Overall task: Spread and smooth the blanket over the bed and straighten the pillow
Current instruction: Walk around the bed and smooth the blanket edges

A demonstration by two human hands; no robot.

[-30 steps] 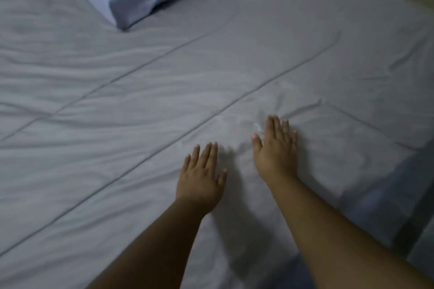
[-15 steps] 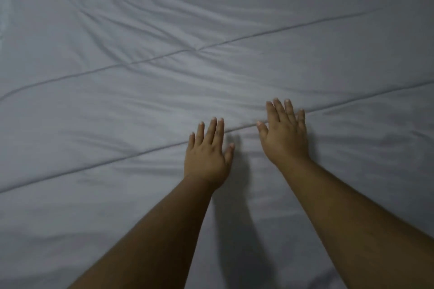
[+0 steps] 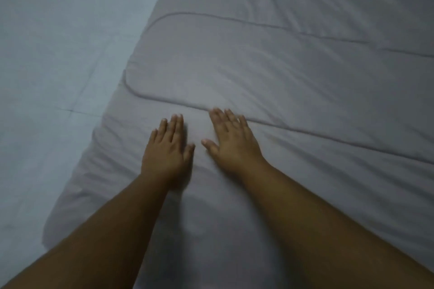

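The grey blanket (image 3: 281, 73) is spread over the centre and right, its edge lying on the paler bed sheet (image 3: 58, 42) at left. The right hand (image 3: 232, 141) and left hand (image 3: 166, 150) are laid flat on its near part, side by side, fingers straight, nothing gripped.

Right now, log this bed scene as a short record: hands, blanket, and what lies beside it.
left hand: flat, palm down on the blanket, fingers straight
right hand: flat, palm down, fingertips at the stitched seam
hands: side by side, not touching each other
blanket: grey, spread out, fine wrinkles around the hands
stitched seam: bends round in a curve just ahead of the hands
bed sheet: lighter, uncovered to the left of the blanket's edge
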